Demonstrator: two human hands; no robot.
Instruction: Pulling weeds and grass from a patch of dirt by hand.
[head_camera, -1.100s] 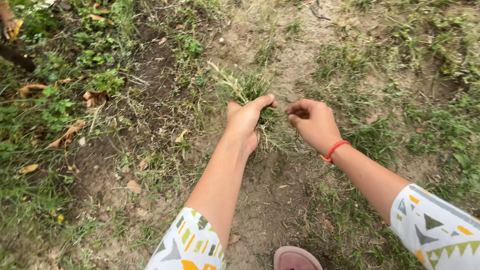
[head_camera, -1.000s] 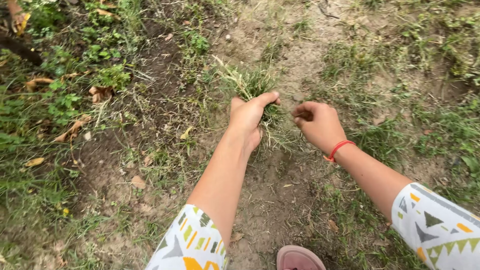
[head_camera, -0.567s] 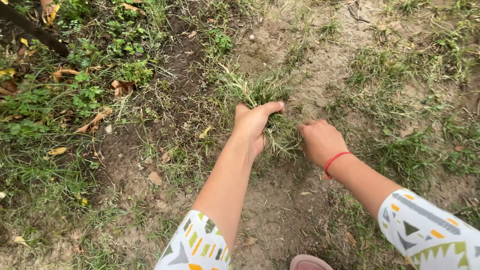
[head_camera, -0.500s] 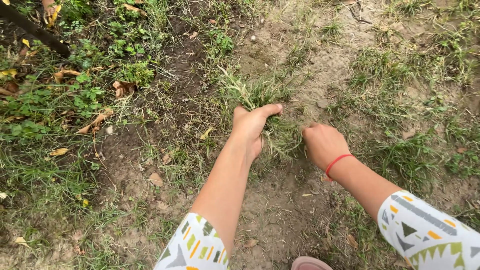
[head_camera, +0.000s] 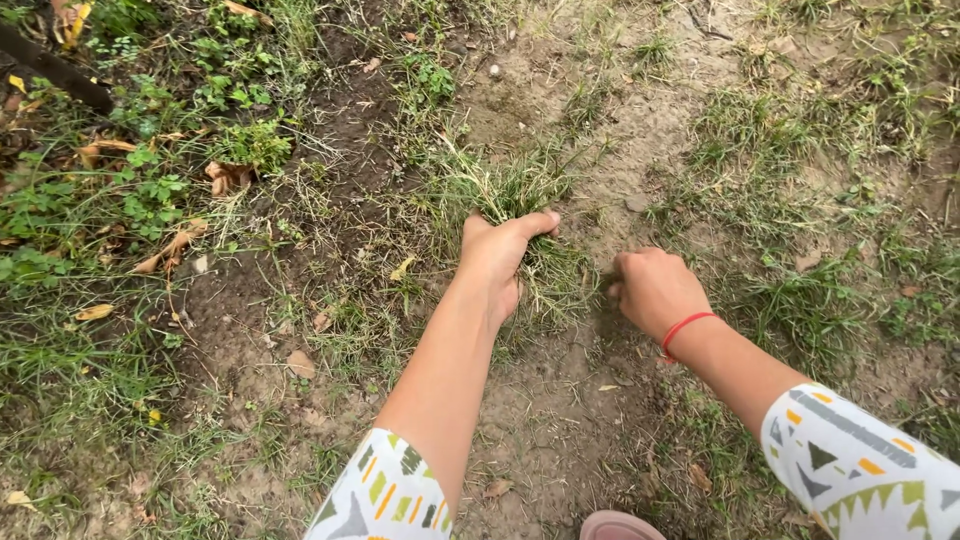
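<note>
Left hand (head_camera: 492, 256) is closed around a tuft of grass (head_camera: 510, 188), thumb stretched across the front of the blades and fingers wrapped behind them, so the green tops fan out above the fist while paler, drier strands hang below it toward the bare soil (head_camera: 560, 420). That tuft sits at the middle of the view, between a darker strip of earth on the left and a sandy patch (head_camera: 640, 120) beyond.

Right hand (head_camera: 655, 290) is curled into a fist just beside the tuft, on its right, knuckles down at ground level; whether it has any blades pinched inside cannot be told, since the fingers are turned under. A red string bracelet (head_camera: 684, 328) circles that wrist.

Both forearms come out of white sleeves (head_camera: 385, 495) printed with small coloured triangles and bars. Leafy weeds (head_camera: 150, 195) and a few dry brown leaves (head_camera: 225, 177) lie well apart to the left. A pink shoe tip (head_camera: 620, 525) shows at the bottom edge.
</note>
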